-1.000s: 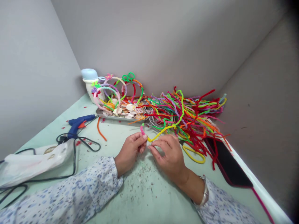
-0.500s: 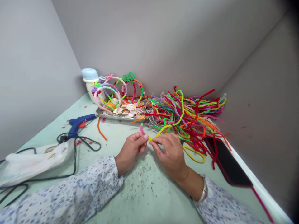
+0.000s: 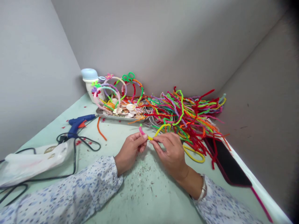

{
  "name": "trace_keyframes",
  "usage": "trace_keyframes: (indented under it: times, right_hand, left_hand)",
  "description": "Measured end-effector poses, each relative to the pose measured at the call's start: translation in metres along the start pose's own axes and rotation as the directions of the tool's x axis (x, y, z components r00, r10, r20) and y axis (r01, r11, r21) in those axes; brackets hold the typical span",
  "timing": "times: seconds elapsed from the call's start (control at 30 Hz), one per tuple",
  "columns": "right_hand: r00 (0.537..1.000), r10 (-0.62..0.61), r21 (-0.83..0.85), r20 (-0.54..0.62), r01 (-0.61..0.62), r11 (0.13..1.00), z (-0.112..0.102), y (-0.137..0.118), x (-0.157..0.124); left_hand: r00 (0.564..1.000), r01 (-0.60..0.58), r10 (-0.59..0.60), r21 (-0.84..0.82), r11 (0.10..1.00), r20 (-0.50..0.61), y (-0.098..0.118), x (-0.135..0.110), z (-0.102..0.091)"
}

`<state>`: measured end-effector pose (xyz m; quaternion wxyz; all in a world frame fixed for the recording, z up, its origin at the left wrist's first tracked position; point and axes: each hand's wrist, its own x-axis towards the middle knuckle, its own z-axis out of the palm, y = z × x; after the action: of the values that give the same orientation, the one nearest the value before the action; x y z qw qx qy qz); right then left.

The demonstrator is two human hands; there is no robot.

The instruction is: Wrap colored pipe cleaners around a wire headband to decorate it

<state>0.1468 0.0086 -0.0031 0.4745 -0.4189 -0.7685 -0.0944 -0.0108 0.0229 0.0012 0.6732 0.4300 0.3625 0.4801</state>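
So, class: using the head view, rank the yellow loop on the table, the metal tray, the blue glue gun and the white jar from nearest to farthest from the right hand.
Measured from the right hand:
1. Yellow loop, just to its right on the table.
2. Metal tray, ahead and to the left.
3. Blue glue gun, farther left.
4. White jar, in the far left corner.
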Motion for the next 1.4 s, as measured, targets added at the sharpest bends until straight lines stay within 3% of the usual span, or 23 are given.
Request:
trace_keyframes:
  times: [0.43,0.8,1.13,1.4]
  right_hand:
    - [0.999,0.039,0.043,0.014,-0.039,0.998,-0.0005,-0.0015,-0.0001]
    - [0.979,0.198,0.153,0.046,-0.202,0.967,0.0013,-0.0051,-0.0011]
    - [0.981,0.189,0.148,0.041,-0.193,0.970,0.0010,-0.0047,-0.0026]
    - [0.935,0.330,0.227,0.125,-0.351,0.908,0.0016,-0.0088,-0.0026]
  left_hand:
    - [1.000,-0.002,0.002,-0.021,1.000,0.001,-0.0023,0.0011,-0.0014]
    - [1.000,0.011,-0.011,-0.038,0.999,-0.009,-0.0034,0.0015,-0.0018]
    - [1.000,0.007,-0.008,-0.042,0.999,-0.011,-0.0030,0.0012,-0.0018]
    - [1.000,0.017,-0.017,-0.043,0.999,-0.008,-0.0032,0.0022,-0.0022]
